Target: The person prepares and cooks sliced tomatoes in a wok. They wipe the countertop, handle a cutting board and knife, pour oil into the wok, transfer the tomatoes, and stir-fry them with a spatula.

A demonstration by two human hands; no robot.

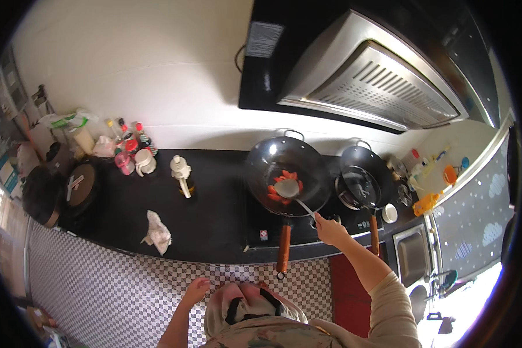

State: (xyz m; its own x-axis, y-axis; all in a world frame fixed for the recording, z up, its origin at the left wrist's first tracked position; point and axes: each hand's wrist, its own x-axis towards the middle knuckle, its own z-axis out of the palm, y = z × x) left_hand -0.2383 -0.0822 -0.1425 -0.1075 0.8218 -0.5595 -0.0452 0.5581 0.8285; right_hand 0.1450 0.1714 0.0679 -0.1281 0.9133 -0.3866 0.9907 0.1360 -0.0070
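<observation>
My right hand (330, 230) grips the handle of a metal ladle (287, 189), whose bowl rests among red food pieces (274, 198), perhaps tomato, at the bottom of a large dark wok (261, 161). The wok sits on the black stovetop (256, 222) with its wooden handle (283, 248) pointing towards me. My left hand (197, 289) hangs in front of the counter, holding nothing, with its fingers partly bent. To the wok's right stands a smaller dark pan (374, 165) with a wooden handle and what looks like liquid inside.
An oil dispenser (180, 169) and a crumpled cloth (158, 235) lie left on the black counter (213, 195). Seasoning bottles (143, 137) and jars stand farther left. A white cup (389, 213) is beside the smaller pan, near a sink (412, 252). A range hood (387, 87) overhangs the stove.
</observation>
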